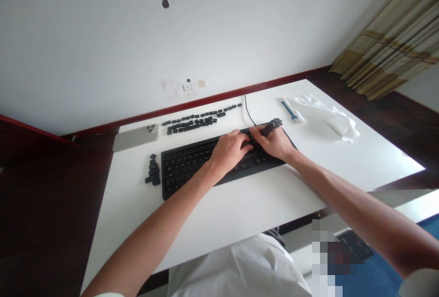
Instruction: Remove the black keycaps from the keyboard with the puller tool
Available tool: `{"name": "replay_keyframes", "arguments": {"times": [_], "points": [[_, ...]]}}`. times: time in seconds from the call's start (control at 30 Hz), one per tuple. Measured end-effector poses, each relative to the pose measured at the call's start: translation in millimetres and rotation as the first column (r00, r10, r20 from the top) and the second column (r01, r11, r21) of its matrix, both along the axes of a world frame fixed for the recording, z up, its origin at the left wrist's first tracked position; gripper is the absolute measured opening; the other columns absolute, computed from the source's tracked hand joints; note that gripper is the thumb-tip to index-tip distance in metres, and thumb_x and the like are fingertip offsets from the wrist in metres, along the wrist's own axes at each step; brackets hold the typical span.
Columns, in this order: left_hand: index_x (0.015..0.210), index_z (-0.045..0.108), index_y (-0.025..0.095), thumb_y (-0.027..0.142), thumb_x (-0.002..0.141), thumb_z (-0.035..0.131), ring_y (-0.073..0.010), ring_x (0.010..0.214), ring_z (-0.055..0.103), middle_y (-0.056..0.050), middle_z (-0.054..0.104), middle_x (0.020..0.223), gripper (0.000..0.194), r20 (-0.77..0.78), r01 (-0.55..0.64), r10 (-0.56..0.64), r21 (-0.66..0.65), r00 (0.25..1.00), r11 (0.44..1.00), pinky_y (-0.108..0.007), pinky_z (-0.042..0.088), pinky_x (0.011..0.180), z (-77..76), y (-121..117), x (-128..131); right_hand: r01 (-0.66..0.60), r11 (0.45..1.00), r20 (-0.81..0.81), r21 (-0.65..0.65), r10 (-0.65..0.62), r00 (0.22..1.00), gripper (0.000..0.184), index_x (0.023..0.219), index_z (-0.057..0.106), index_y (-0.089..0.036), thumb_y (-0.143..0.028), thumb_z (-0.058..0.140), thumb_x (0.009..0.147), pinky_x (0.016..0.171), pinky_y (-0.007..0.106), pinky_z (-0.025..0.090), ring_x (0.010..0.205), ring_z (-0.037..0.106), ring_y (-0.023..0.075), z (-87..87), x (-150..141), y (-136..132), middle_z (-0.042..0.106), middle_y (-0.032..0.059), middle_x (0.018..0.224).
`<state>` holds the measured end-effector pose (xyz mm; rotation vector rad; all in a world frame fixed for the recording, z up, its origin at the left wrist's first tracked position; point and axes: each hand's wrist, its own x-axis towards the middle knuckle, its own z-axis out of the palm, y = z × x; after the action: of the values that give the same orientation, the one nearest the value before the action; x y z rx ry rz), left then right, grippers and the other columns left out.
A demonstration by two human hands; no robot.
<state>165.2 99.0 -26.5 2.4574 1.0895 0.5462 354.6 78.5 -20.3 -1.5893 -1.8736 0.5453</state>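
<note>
Bending over the white counter (219,214), you have both hands on the black keyboard (190,164), which lies in front of you and towards its far edge. Take the keyboard's middle as the centre of the dial. Its long axis runs aslant, from between eight and nine o'clock up to between two and three. Your right hand (276,144) is nearer the two-thirty end, its fingers wrapped around a dark hand tool (272,126) whose upper end leans out towards two. Your left hand (229,148) comes in from seven, just beside the right one; its fingers are curled over the keys, thumb and forefinger close together, but I cannot tell whether they pinch anything. The keys beneath these fingertips are mostly hidden by your hands.

The keyboard looks matt black, with a broad plain rim and rows of dark keys showing to the left of your hands; pale marks dot them, too small to read. Its cable (250,115) leaves the back edge towards one o'clock. Loose keycaps (192,127) stand in uneven rows at eleven, apart from the keyboard, with a small cluster of keycaps (154,171) just beside its left end at nine. A phone (135,138) lies at ten, and a teal tool (289,109) at two.
</note>
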Motion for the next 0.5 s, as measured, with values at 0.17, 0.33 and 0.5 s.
{"name": "replay_keyframes", "arguments": {"times": [0.17,0.33,0.5], "points": [[0.108,0.075,0.017,0.03,0.095,0.071,-0.0213,0.095,0.071,-0.007,0.073,0.104,0.019,-0.021,0.006,-0.005,0.042,1.0,0.999,-0.032,0.056,0.089,-1.5,-2.6,1.7,0.011,1.0,-0.022,0.02,-0.011,1.0,0.05,0.062,0.054,-0.019,-0.05,0.047,0.101,0.054,0.031,0.031,0.054,0.043,0.0143,-3.3,0.8,0.2,0.05,0.0006,0.056],[0.106,0.073,0.016,0.028,0.096,0.069,-0.021,0.094,0.071,-0.008,0.073,0.104,0.016,-0.049,-0.002,0.005,0.059,0.999,0.998,-0.032,0.056,0.089,-1.4,-4.3,4.1,0.074,0.996,-0.12,0.046,-0.068,0.99,0.05,0.058,0.045,-0.02,-0.049,0.05,0.099,0.052,0.03,0.029,0.053,0.038,0.0133,-6.9,2.9,1.2,0.042,-0.0009,0.054],[0.103,0.072,0.015,0.026,0.095,0.069,-0.0205,0.091,0.071,-0.007,0.073,0.1,0.014,-0.022,-0.017,0.018,0.062,1.0,0.998,-0.032,0.056,0.086,-0.1,-4.8,5.0,0.157,0.987,-0.231,0.026,-0.147,0.962,0.052,0.057,0.04,-0.022,-0.051,0.048,0.099,0.05,0.029,0.027,0.052,0.036,0.0128,-5.3,4.1,2.1,0.038,-0.0015,0.051]]}}
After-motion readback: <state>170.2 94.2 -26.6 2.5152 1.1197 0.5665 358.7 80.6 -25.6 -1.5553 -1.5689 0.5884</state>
